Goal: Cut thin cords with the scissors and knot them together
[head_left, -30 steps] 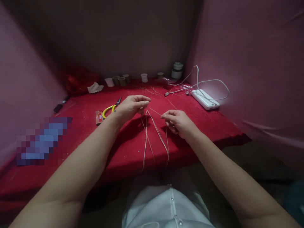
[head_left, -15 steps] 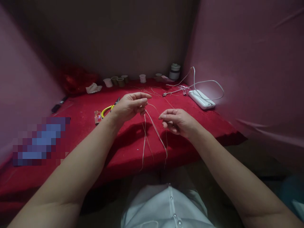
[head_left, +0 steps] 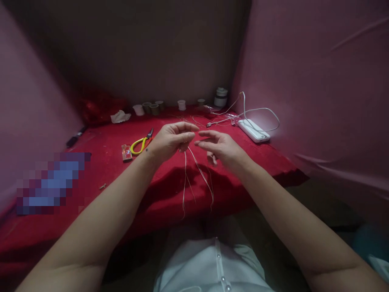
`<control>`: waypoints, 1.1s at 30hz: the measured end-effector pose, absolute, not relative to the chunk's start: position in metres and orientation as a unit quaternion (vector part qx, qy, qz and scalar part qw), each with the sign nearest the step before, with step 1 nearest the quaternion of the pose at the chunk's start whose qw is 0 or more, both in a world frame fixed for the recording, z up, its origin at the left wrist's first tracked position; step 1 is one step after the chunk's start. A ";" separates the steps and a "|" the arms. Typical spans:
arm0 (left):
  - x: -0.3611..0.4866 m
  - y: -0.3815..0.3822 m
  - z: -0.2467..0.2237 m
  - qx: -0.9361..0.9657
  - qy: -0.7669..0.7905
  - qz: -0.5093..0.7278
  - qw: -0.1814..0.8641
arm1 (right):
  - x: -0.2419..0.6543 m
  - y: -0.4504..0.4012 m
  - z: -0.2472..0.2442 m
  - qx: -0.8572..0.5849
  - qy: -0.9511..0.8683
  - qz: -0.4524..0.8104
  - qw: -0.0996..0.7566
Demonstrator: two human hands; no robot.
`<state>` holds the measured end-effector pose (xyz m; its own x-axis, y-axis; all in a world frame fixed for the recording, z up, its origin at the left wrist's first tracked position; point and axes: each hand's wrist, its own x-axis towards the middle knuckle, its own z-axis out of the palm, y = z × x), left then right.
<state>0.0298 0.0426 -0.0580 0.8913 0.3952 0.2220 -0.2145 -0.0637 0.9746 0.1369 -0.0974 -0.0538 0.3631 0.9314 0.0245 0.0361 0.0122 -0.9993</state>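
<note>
Several thin pale cords [head_left: 199, 169] hang from under the fingers of my left hand [head_left: 176, 140], which is closed in a pinch on their upper ends. They fan out downward over the red cloth in two main bundles. Close by on the right, my right hand [head_left: 220, 148] has its thumb and fingers apart, with the fingertips near those of my left hand. No cord can be made out between the right fingers. Beside my left wrist lie yellow-handled scissors [head_left: 138, 146] and a small clear and red item [head_left: 126, 152].
Thread spools [head_left: 154, 109], another spool [head_left: 181, 105] and a white jar [head_left: 221, 97] stand along the back of the red table [head_left: 112, 140]. A white power bank [head_left: 253, 130] with a looped cable lies right; crumpled tissue [head_left: 120, 117] is back left. Pink curtains flank both sides.
My right hand has moved left and up to my left hand, and its fingers have opened. The fine cord stretched between the hands no longer shows. The view has shifted slightly.
</note>
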 end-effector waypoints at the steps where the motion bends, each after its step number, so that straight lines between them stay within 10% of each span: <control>1: 0.030 0.040 -0.057 0.704 0.069 0.224 0.670 | 0.135 -0.095 -0.054 -0.564 -0.422 0.412 0.578; 10: 0.026 0.036 -0.051 0.698 0.080 0.220 0.677 | 0.149 -0.104 -0.015 -0.534 -0.452 0.396 0.595; 20: 0.027 0.077 -0.063 0.614 0.131 0.293 0.721 | 0.218 -0.078 0.141 -0.489 -0.476 -0.081 0.727; 33: 0.025 0.098 -0.078 0.660 0.301 0.248 0.642 | 0.322 -0.001 0.135 -0.454 -0.297 -0.140 0.828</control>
<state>0.0253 0.0984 -0.0784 0.6957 0.7160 -0.0588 0.0789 0.0052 0.9969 0.3219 -0.0007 0.1346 0.7843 0.0368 0.6193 0.5021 0.5486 -0.6685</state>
